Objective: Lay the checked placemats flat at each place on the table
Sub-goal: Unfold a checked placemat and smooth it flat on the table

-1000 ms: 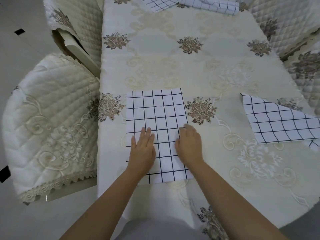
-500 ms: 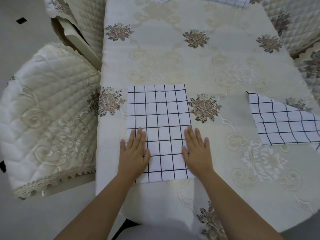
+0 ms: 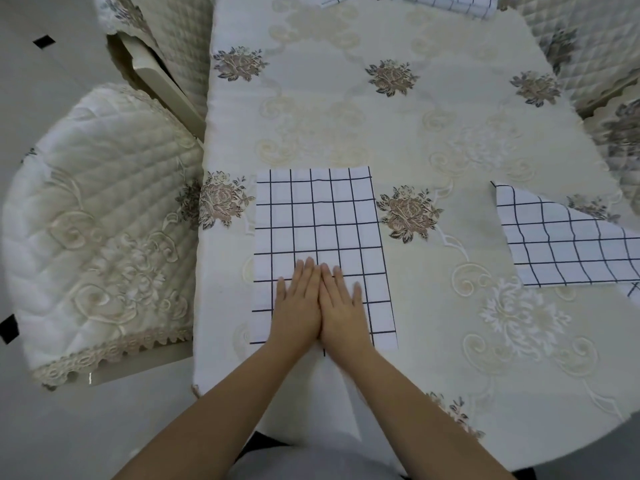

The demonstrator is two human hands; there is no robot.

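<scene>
**Both palms flat on the near placemat**

The table (image 3: 415, 140) wears an embroidered cream cloth, and the checked placemat (image 3: 318, 220) I am working on lies on it at the place nearest me, by the left edge, its near edge close to the table's end. I judge it thin, light and limp, a cloth that wrinkles easily and may slide on the tablecloth (so it wants lifting by two corners, then smoothing from the middle outward). A second placemat (image 3: 561, 251) lies well apart on the right, its upper edge on a slant; another (image 3: 450, 1) shows at the far end. My left hand (image 3: 299, 306) and right hand (image 3: 343, 308) grasp nothing: both lie spread, fingers straight, side by side and touching, pressing the near half of the mat.
</scene>
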